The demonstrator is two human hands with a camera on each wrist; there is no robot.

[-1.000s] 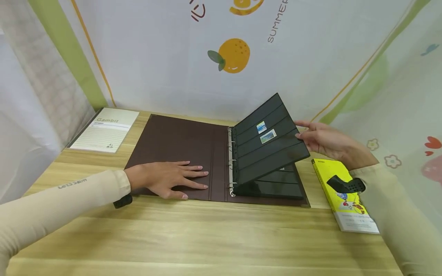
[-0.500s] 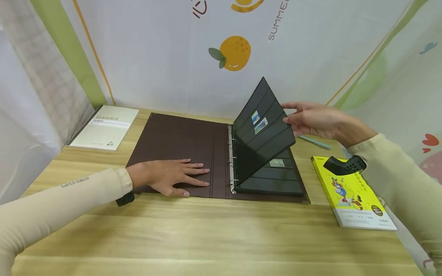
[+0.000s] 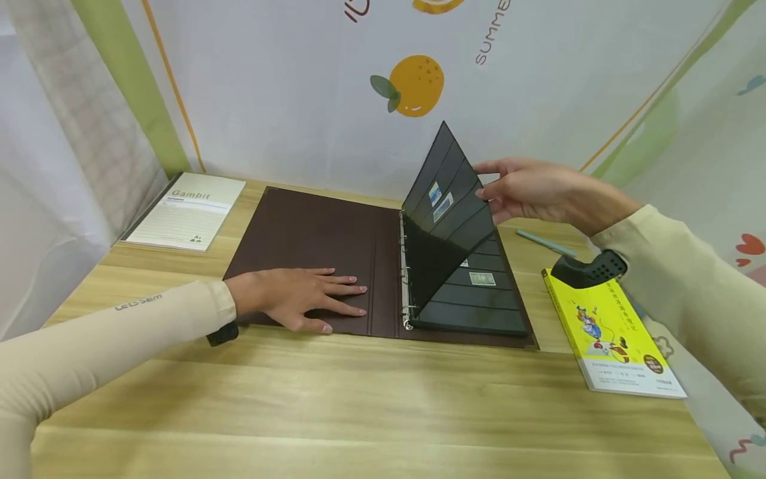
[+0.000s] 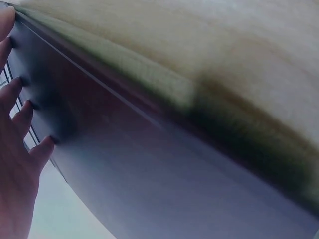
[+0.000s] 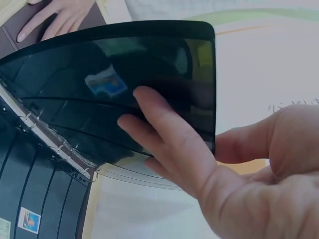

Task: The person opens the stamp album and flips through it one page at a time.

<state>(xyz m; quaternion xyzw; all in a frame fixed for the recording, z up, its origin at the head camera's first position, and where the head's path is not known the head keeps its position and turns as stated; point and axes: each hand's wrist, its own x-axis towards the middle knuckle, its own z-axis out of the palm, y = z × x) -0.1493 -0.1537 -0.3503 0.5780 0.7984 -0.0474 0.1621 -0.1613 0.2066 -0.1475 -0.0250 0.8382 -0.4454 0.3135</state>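
My right hand (image 3: 541,193) pinches the free edge of a black stock page (image 3: 445,219), fingers on its underside and thumb over the rim; the wrist view shows the fingers (image 5: 164,134) lying flat against the glossy sheet. The page stands steeply tilted on the binder rings (image 3: 407,279), roughly halfway through its swing, with two stamps (image 3: 439,201) tucked in its strips. My left hand (image 3: 299,299) lies flat, fingers straight, pressing the inside of the brown cover (image 3: 299,233) of the stamp album, which sits open near the table's far edge, toward the middle.

To turn the page well, I judge: keep the pinch light and near the outer edge, follow the arc the rings set, do not pull outward against the holes. Keep the sheet unbent so the stamps stay seated. The left hand should hold the cover down so the album does not slide.

Edges and room: the left cover is open landing space, though my left fingers lie close to the spine and may need to draw back. More stock pages (image 3: 479,293) rest flat on the right half. A yellow book (image 3: 610,332) lies near the table's right edge, a pen (image 3: 544,243) behind it, a notepad (image 3: 188,213) at the far left corner; all stand apart from the album.
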